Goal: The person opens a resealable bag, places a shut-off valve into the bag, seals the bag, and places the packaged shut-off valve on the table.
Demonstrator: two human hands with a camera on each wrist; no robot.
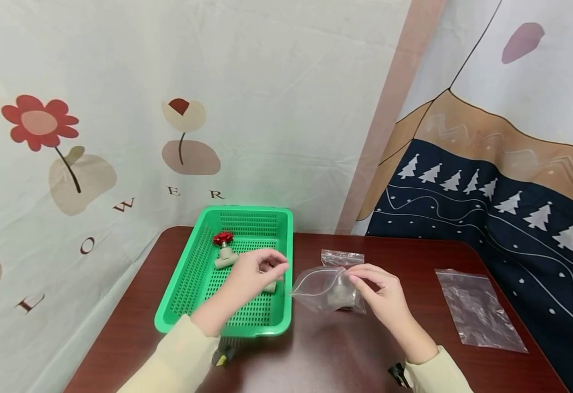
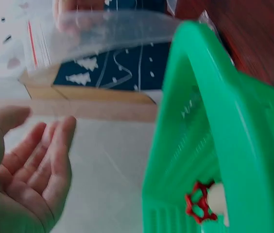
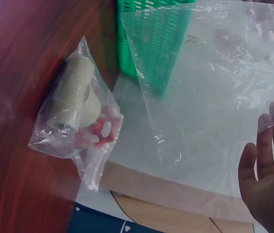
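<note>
My right hand point(image 1: 381, 292) pinches a clear zip-lock bag point(image 1: 311, 288) near its zip edge, and the bag's mouth gapes toward the left. Over the right side of the green basket point(image 1: 173, 305), my left hand point(image 1: 254, 273) holds nothing; its fingers are loosely bent, apart from the bag. Inside the basket lies a pale pipe valve point(image 1: 226, 256) with a red handwheel point(image 2: 200, 202). Another pale fitting point(image 1: 269, 287) there is partly hidden behind the left hand. On the table, beyond the held bag, lies a bagged valve point(image 3: 74, 99) with a red handwheel.
A flat clear zip bag point(image 1: 480, 311) lies at the right of the dark red table point(image 1: 404, 254). A small dark object with a yellow part point(image 1: 224, 356) shows by the left sleeve. Printed cloth point(image 1: 286, 109) hangs behind the table.
</note>
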